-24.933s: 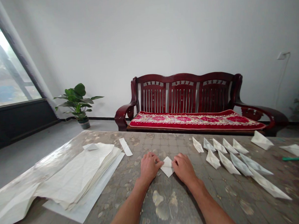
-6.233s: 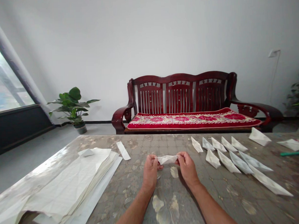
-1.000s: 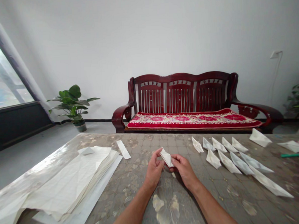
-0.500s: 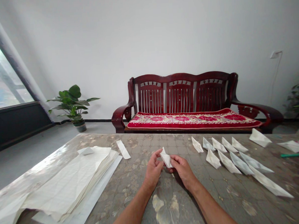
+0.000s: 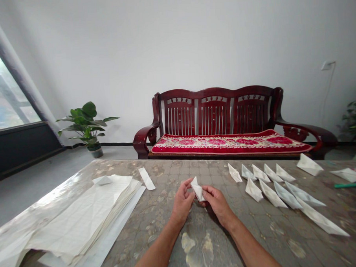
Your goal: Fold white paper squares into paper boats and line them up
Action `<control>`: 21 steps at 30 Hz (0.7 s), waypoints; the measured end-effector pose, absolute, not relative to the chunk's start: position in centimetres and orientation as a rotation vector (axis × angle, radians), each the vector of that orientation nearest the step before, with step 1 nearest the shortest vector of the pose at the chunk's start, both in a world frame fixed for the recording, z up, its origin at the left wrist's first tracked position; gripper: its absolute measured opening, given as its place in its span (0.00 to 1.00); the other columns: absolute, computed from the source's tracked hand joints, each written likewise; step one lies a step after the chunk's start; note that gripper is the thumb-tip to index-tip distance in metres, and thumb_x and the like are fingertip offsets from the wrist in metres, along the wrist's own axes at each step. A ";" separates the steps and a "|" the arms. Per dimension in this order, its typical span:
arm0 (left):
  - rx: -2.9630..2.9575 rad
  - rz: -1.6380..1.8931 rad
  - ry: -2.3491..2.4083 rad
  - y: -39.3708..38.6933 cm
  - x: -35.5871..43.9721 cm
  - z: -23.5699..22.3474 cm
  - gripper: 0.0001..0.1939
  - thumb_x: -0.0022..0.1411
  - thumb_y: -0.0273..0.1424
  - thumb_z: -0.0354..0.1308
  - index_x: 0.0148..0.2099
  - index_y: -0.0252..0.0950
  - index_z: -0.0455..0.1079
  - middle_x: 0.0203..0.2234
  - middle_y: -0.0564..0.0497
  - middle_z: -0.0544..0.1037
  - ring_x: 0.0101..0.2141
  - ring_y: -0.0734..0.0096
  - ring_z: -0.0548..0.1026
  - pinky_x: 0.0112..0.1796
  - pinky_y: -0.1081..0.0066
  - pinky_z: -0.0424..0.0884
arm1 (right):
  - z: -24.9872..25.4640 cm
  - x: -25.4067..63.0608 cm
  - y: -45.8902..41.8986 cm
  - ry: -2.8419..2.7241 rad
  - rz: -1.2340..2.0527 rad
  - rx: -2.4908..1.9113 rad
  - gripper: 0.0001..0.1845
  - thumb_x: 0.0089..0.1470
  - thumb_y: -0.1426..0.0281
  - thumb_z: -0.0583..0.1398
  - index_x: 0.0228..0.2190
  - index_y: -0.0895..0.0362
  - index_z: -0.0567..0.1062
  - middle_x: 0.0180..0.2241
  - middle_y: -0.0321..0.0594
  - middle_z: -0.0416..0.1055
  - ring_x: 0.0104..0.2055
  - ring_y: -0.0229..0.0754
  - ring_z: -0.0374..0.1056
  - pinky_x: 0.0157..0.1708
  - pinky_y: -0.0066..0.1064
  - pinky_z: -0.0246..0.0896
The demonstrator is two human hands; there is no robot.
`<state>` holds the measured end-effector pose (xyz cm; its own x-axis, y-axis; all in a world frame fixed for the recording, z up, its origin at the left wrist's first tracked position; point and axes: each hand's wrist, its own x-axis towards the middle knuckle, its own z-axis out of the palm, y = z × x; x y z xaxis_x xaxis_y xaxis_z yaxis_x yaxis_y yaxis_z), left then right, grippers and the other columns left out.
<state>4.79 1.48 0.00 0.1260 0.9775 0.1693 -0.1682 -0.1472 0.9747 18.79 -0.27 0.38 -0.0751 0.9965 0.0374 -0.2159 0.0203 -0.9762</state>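
I have the small folded white paper piece [image 5: 197, 189] up between my 2 hands, in front of me over the patterned tabletop [image 5: 158, 225]. My left hand [image 5: 181, 204] is closed in a narrow pinch on its left edge, thumb toward me and fingers behind. My right hand [image 5: 218, 202] pinches the lower right side, with its fingertips partly hidden under the paper. The piece stands tilted, with 1 point sticking up; I can't tell whether its lower end touches the table.

I judge that I'm at the shaping step, working the folds by fingertip rather than making a first crease. As I see it, the next move calls for a light, even pinch from the 2 sides: firm enough to set the folds, gentle enough not to crush the layers or tear a corner. If I pull harder on 1 side, the form could twist or come open.

To my right lie 10 folded paper boats [image 5: 287, 194] in a loose group, with 2 more pieces beyond, the farther near a slim green stick [image 5: 349, 185]. To my left are the stack of paper sheets [image 5: 81, 210] and, well apart from my hands, a loose paper strip [image 5: 147, 179].
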 end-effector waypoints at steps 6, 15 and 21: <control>1.280 1.307 0.919 1.8 4.7 -0.2 0.23 0.50 0.26 0.58 0.51 0.34 0.67 0.42 0.46 0.77 0.37 0.71 0.76 0.35 0.76 0.71 | 0.6 18.9 -0.5 -1.188 1.328 -0.984 0.16 0.46 0.58 0.64 0.33 0.57 0.78 0.27 0.35 0.72 0.27 0.38 0.63 0.28 0.28 0.58; 1.270 1.323 0.901 2.0 4.7 -0.5 0.20 0.51 0.28 0.60 0.48 0.34 0.68 0.41 0.47 0.78 0.38 0.70 0.77 0.38 0.73 0.72 | 0.2 19.3 -0.3 -1.250 1.350 -0.968 0.19 0.48 0.56 0.64 0.36 0.56 0.78 0.32 0.36 0.73 0.31 0.38 0.65 0.32 0.27 0.59; 1.260 1.324 0.891 2.1 4.7 -0.8 0.20 0.51 0.28 0.61 0.48 0.34 0.68 0.40 0.46 0.79 0.38 0.69 0.77 0.40 0.72 0.72 | 0.4 19.1 -0.5 -1.241 1.337 -0.964 0.21 0.48 0.54 0.64 0.37 0.56 0.77 0.31 0.36 0.72 0.31 0.38 0.64 0.31 0.27 0.59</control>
